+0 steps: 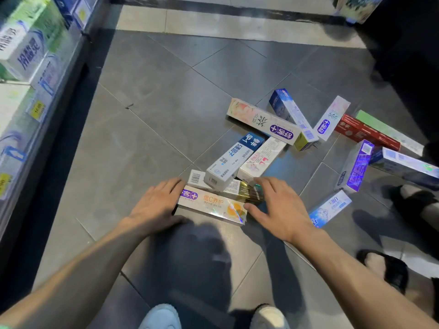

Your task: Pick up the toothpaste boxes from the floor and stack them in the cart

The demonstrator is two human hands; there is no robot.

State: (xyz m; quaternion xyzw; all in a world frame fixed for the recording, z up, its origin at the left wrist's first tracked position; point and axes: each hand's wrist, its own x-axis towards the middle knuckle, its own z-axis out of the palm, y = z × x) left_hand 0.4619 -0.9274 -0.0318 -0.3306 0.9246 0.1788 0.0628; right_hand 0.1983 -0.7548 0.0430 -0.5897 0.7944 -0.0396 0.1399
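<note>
Almost nothing is done yet. Many toothpaste boxes [261, 121] lie scattered on the floor [154, 103], and no cart shows. Nearest the person lies the orange box [212, 205]. The left hand [154, 204] touches its left end and the right hand [276, 205] its right end, fingers spread, not gripping yet. Other boxes lie behind it and off to its right.

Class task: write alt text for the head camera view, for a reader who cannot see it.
Both hands, left and right, reach to the ends of an orange-printed toothpaste box on a grey tiled floor. More boxes lie scattered beyond; stocked shelves stand left.
</note>
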